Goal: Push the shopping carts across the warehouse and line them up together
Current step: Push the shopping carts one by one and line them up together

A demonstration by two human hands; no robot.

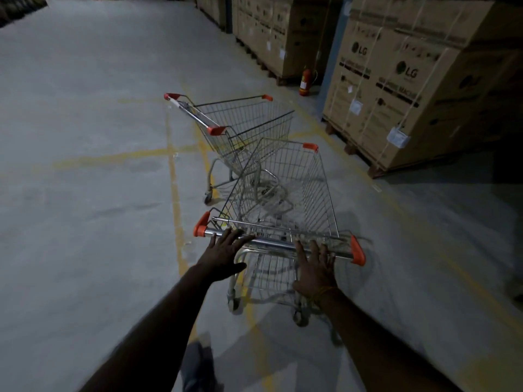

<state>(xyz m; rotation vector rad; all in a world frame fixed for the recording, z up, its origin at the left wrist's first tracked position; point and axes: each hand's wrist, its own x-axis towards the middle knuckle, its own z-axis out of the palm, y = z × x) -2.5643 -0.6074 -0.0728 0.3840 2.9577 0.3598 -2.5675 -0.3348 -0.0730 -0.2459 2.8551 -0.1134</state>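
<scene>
Chrome wire forms the near cart [283, 199] at the frame's centre, its handle bar [277, 243] capped in orange. Both hands reach it with straight, spread fingers: the left hand [223, 257] touches the bar's left part, the right hand [314, 273] its right, neither wrapping around. Just beyond, toward upper centre, stands the far cart [240, 128], its basket meeting the near cart's front. Cardboard boxes [396, 89] fill the upper right.

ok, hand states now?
Left hand: open, straight fingers on the near cart's handle bar.
Right hand: open, fingers spread, on the same bar.
</scene>
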